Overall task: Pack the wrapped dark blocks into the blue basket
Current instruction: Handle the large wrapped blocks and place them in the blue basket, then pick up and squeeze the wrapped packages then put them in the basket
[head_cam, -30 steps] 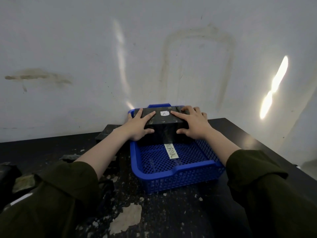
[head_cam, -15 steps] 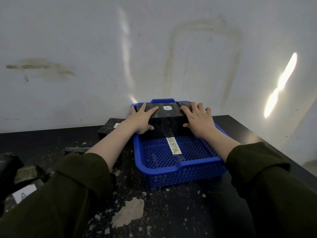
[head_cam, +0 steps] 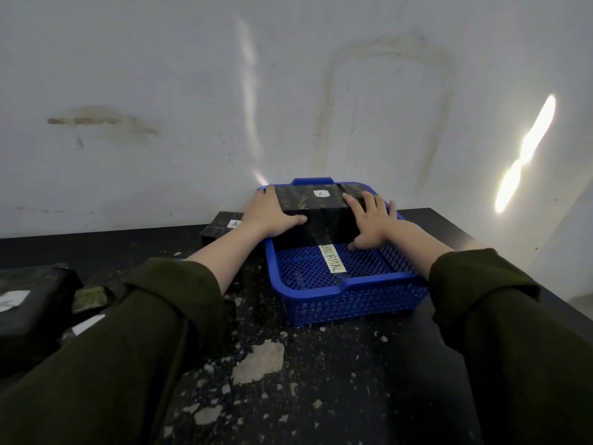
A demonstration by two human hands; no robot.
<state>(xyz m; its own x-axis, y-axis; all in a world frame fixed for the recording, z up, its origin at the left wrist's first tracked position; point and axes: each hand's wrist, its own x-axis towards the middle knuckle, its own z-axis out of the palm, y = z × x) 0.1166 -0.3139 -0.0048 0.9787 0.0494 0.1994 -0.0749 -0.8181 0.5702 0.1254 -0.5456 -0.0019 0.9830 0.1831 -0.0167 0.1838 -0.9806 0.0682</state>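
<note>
At the far end of the blue basket (head_cam: 349,293), against the wall, a wrapped dark block (head_cam: 316,207) sits with its white "A" label facing up. The left hand (head_cam: 272,213) lies flat on the block's left end, fingers spread over the top and thumb stretched along the front edge. The right hand (head_cam: 373,216) rests on the right end, fingers fanned wide, thumb low against the front face near the mesh floor. Neither hand pinches anything; both look to be pressing and steadying. A strip of tape (head_cam: 333,259) with handwriting lies on the basket floor in front of the block. Outside the basket, a second wrapped block (head_cam: 221,228) with its own label waits on the counter (head_cam: 321,380) just left of the far rim, and another dark bundle (head_cam: 35,303) sits at the left edge of the head view.

To seat this block well, I would push it evenly with both palms until it lies square against the far wall and flat on the mesh, leaving the near half free for the rest.

Compared with half a second ago, the block looks lower and further back in the basket, and the right thumb has dropped down its front face.
</note>
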